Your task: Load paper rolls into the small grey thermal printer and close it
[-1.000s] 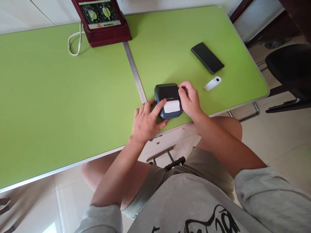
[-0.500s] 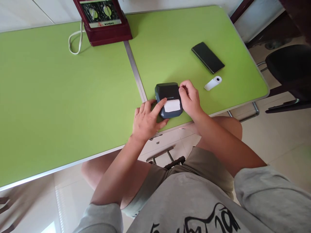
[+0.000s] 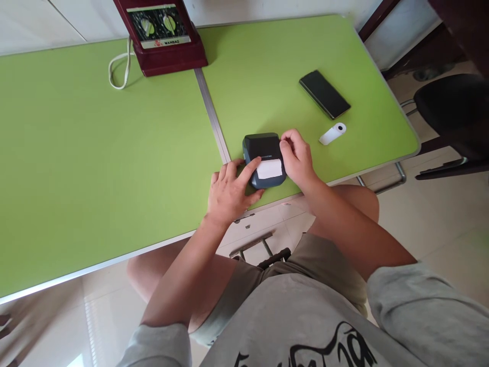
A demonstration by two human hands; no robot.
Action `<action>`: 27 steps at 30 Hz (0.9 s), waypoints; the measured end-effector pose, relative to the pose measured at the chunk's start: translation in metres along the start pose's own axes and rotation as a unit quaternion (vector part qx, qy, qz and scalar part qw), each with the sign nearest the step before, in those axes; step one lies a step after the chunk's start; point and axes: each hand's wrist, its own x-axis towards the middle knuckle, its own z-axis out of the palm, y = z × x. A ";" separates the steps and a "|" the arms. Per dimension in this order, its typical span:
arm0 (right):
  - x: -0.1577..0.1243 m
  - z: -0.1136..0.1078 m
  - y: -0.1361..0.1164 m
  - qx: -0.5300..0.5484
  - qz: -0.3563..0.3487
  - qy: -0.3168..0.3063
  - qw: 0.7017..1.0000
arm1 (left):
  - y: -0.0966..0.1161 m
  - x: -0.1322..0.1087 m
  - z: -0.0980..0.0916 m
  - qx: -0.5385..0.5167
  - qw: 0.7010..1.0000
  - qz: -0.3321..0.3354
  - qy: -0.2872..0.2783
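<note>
Holding dark device [image 3: 263, 144] in left hand [image 3: 228, 188], with right hand [image 3: 298, 157] curled against opposite side, pinch unclear (table edge [image 3: 114, 260] close, wrist side), and wide green tabletop [image 3: 95, 168] beyond left hand.

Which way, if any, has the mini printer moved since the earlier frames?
No: the mini printer keeps its place just right of the metal seam strip; both shift alike in view.

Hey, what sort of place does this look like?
Perhaps a room in a home, though I can't be sure: there's a green table by a pale wall, a dark red two-dial appliance and a black seat.
</note>
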 end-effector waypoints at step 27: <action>-0.001 0.001 0.004 0.002 -0.011 0.002 1.000 | 0.001 0.001 -0.002 0.004 1.000 -0.003 -0.006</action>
